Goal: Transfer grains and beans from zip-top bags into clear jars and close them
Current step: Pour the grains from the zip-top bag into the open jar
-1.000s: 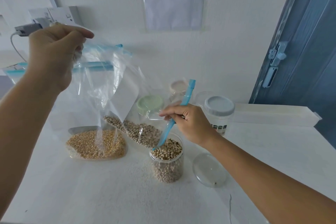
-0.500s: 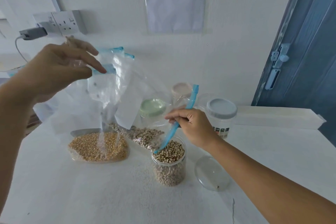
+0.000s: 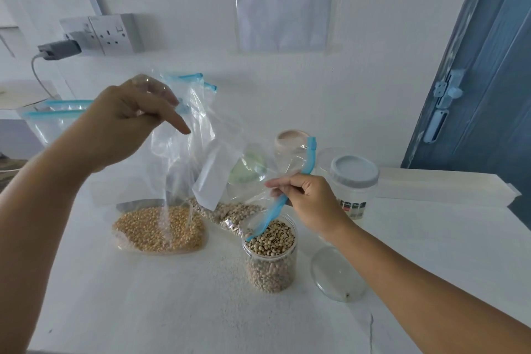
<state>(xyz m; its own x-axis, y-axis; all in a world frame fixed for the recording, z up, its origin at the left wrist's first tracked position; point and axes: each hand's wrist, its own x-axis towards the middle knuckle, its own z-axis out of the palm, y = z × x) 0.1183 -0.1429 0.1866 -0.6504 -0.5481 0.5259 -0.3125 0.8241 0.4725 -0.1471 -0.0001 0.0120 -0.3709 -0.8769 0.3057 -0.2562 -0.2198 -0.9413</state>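
Head view: you are pouring pale black-eyed beans from the clear zip-top bag with the blue seal [image 3: 230, 181] into the clear round plastic jar [image 3: 270, 260] at lower centre of the frame. Your left hand [image 3: 126, 126], centre left, is pinching the bag's raised bottom end between thumb and curled fingers, index finger pointing loose. Your right hand [image 3: 307, 198], just right of centre, is clamping thumb and fingers on the blue zip strip [image 3: 280, 204], steering the mouth over the jar's rim. The jar is looking nearly full; a small clump of beans [image 3: 230, 214] is sitting in the bag just left of the rim. Its clear round lid [image 3: 339, 274] is lying flat on the white table [image 3: 172, 310], just right of the jar, not yet on. A second clear bag of yellow grain [image 3: 159, 228], centre left, is waiting untouched. Three lidded jars are standing at the back: grey-lidded [image 3: 353, 181], green-lidded [image 3: 248, 169], pinkish-lidded [image 3: 290, 141]; I cannot tell what they hold. Judging: one jar almost done, capping and the yellow grain left.
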